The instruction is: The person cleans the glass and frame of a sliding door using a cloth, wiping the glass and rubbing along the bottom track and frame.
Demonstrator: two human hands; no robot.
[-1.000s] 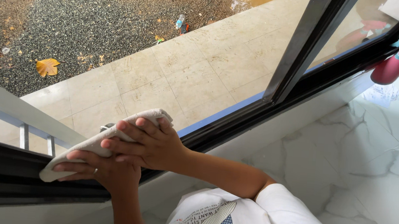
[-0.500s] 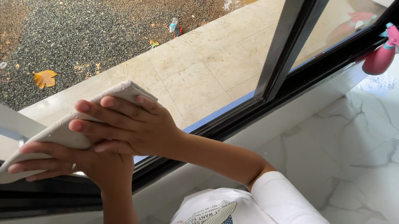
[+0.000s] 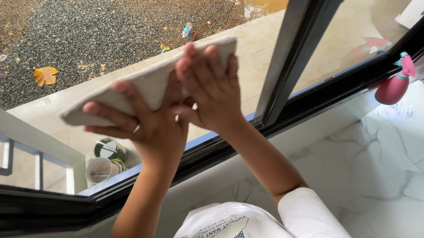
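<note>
A pink spray bottle (image 3: 392,86) stands on the white marble floor (image 3: 397,167).
</note>
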